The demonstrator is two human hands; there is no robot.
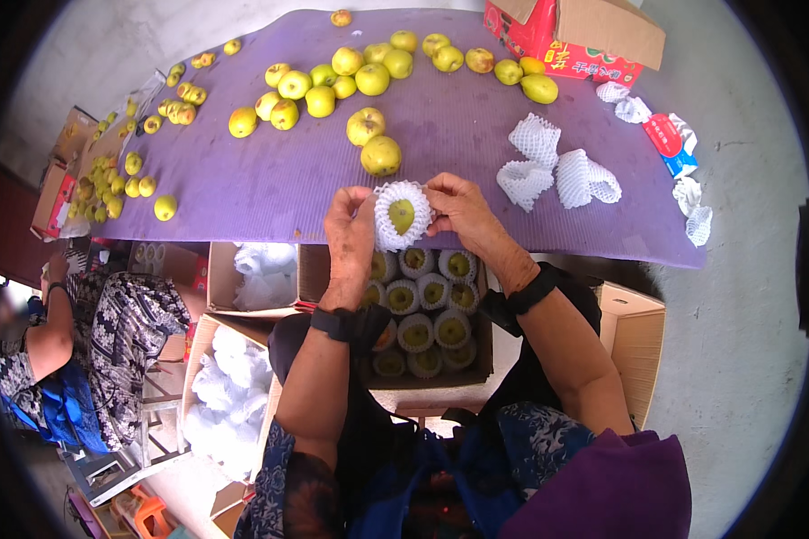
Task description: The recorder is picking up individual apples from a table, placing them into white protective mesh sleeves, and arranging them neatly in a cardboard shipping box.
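Observation:
Between my two hands is a yellow-green apple in a white foam net sleeve, held just above the table's near edge. My left hand grips the sleeve from the left with thumb and fingers. On the other side, my right hand pinches the sleeve's rim. Just beyond them, two bare apples sit on the purple ribbed mat. Below the edge, a cardboard box holds several sleeved apples in rows, partly hidden by my left wrist.
Several loose apples lie farther back on the mat. Empty foam sleeves and a tissue pack are at the right, near a red carton. Boxes of foam sleeves stand at my left. Another person sits beyond them.

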